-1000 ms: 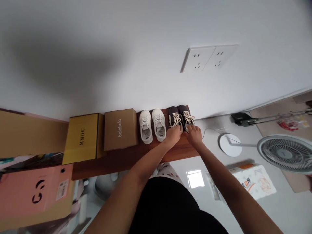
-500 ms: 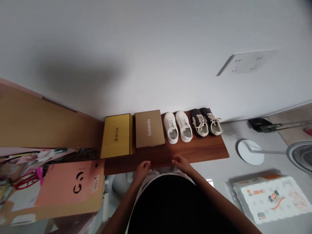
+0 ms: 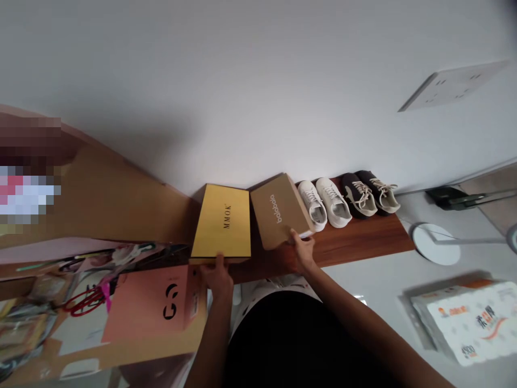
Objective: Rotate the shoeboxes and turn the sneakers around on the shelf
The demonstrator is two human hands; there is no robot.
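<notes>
L hand (image 3: pixel 216 276) cupping yellow MMOK box (image 3: pixel 221 221) front edge; R hand (image 3: pixel 302 253) gripping tilted kraft box (image 3: pixel 278 211) edge.

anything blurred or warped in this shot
In the head view, a pixelated mosaic patch hides the far left edge, the wide lens bows the long tan cardboard carton, the yellow rectangular MMOK box and tan cardboard balabala box are sharp, and the light on the white wall is soft, without hard glare.
</notes>
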